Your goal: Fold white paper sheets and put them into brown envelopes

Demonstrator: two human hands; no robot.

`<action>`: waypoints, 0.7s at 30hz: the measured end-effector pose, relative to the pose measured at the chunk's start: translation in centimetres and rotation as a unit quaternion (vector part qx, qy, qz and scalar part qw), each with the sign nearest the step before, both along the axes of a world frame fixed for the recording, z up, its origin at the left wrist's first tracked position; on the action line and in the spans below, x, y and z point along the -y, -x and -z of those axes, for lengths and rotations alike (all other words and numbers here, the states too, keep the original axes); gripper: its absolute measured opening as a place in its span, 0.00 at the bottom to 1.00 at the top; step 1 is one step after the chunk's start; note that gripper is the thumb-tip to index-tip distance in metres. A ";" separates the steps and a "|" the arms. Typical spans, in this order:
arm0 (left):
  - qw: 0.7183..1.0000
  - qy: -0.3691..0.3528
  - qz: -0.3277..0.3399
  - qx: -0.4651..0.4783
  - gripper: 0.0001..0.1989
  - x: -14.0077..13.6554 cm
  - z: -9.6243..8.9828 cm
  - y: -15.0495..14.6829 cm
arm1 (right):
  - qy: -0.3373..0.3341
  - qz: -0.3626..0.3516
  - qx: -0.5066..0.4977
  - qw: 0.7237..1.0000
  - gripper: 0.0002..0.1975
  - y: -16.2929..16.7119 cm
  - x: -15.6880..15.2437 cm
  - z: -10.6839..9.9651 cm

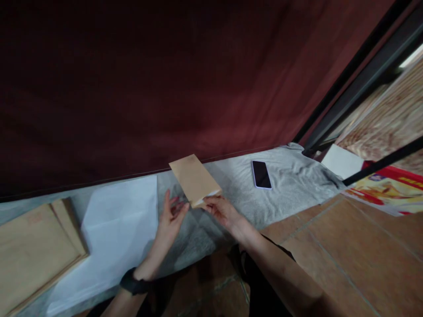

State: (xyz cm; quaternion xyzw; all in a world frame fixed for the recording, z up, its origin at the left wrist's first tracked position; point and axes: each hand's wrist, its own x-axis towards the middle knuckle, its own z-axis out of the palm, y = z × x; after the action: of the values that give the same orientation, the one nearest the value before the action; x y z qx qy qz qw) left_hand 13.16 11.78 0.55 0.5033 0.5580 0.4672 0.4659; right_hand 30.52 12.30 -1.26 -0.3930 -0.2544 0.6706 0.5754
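A small brown envelope (194, 179) is held up over the grey cloth, its open end turned toward me. White paper (212, 193) shows at that opening. My right hand (220, 210) pinches the envelope's near right corner. My left hand (172, 213) has its fingers spread beside the near left corner; the thumb tip is close to the edge, and I cannot tell if it touches. A dark watch (132, 281) is on the left wrist.
Large brown envelopes (36, 246) are stacked at the left, overlapping white paper sheets (122, 224). A phone (261, 175) lies on the grey cloth (291, 189) to the right. A dark red curtain (198, 88) rises behind; a colourful box (390, 189) stands on the tiled floor.
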 end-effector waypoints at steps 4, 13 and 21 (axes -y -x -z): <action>0.959 0.169 0.066 0.218 0.34 0.5 -0.1 -1.3 | 0.024 -0.038 -0.044 0.998 0.17 1.0 1.4 -0.3; 0.965 0.204 0.092 0.135 0.28 0.9 -0.4 0.6 | 0.054 -0.098 0.031 0.993 0.19 -3.7 1.0 -1.9; 0.952 0.233 0.201 0.000 0.30 1.7 0.2 2.0 | -0.150 0.031 0.489 0.859 0.18 -3.6 -0.2 0.4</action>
State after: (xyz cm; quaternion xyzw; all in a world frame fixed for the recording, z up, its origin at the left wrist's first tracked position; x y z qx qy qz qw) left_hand 11.13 10.07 0.34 0.4823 0.5389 0.2212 0.6542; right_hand 34.16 12.50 -1.63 -0.5870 -0.5881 0.3275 0.4498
